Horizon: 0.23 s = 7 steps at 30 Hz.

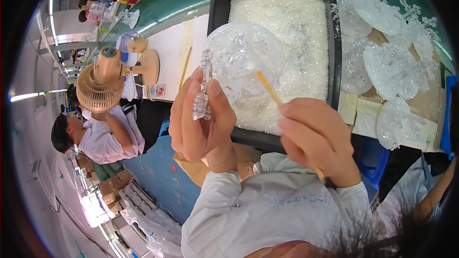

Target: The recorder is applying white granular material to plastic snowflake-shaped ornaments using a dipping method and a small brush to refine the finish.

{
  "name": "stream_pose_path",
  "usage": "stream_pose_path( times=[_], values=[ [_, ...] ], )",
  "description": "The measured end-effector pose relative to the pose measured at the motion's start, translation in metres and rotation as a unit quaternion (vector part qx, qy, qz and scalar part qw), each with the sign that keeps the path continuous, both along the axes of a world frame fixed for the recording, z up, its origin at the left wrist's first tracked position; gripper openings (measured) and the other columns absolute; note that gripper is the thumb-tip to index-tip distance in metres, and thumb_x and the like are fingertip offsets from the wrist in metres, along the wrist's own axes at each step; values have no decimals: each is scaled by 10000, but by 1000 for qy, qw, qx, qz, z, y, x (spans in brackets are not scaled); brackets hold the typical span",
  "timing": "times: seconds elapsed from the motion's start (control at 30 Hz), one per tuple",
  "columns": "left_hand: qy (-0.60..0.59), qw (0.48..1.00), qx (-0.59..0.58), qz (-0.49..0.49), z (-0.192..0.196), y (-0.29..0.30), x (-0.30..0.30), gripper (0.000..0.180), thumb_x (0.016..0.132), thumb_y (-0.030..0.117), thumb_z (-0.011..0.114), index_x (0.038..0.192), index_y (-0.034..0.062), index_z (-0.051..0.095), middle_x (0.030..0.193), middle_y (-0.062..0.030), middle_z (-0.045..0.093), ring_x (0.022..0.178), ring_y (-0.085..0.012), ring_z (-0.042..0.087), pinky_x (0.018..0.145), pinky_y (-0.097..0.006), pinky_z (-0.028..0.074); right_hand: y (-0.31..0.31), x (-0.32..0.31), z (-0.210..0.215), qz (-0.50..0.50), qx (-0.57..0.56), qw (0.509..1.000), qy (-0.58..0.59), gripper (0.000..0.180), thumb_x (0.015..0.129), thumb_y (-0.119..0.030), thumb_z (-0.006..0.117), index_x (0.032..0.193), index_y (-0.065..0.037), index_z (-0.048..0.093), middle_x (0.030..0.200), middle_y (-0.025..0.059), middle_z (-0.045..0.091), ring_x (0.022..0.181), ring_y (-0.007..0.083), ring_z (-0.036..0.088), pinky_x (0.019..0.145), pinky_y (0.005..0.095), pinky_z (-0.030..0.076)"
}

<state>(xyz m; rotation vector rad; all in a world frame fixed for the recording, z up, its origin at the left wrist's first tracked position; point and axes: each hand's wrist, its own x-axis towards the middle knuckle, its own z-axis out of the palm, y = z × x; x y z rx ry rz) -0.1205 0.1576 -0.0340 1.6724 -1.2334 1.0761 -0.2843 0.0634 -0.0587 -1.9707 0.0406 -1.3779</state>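
My left hand [189,131] is closed, its thumb and fingers pinching a clear, knobbly stalk-shaped piece [202,102]. Just beyond this stalk, a clear round disc [246,43] appears over a black tray [335,62] filled with glassy white granules [296,38]. Whether disc and stalk are joined I cannot tell. Between the fingertips of my right hand [319,136] is a thin yellow stick [270,88], its orange-tinted tip pointing at the disc. The stick's other end shows below the palm.
To the right of the tray, several clear discs with ornate stalks [389,67] crowd a brown board. A beige fan [103,83] and another thin stick [185,69] are on the left. One person [110,131] sits at left; another's arm [435,193] shows at lower right.
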Motion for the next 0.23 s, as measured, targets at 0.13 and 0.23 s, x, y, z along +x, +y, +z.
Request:
stream_pose_path(
  times=[0.13, 0.23],
  values=[
    [-4, 1000, -9, -5, 0, 0, 1, 191, 803, -16, 742, 954, -92, 652, 848, -247, 712, 743, -303, 726, 659, -333, 601, -2, -1, -2, 36, 15, 999, 5, 409, 696, 139, 686, 1070, 4, 593, 962, 195, 664, 771, 327, 680, 660, 373, 588],
    [-11, 1000, -9, -3, 0, -1, 1, 197, 803, -13, 744, 962, -86, 653, 850, -243, 714, 750, -307, 726, 667, -334, 601, -4, 3, -8, -42, -20, 997, -54, 415, 684, -101, 749, 1052, 67, 654, 931, 209, 660, 748, 349, 679, 626, 392, 587]
  ],
)
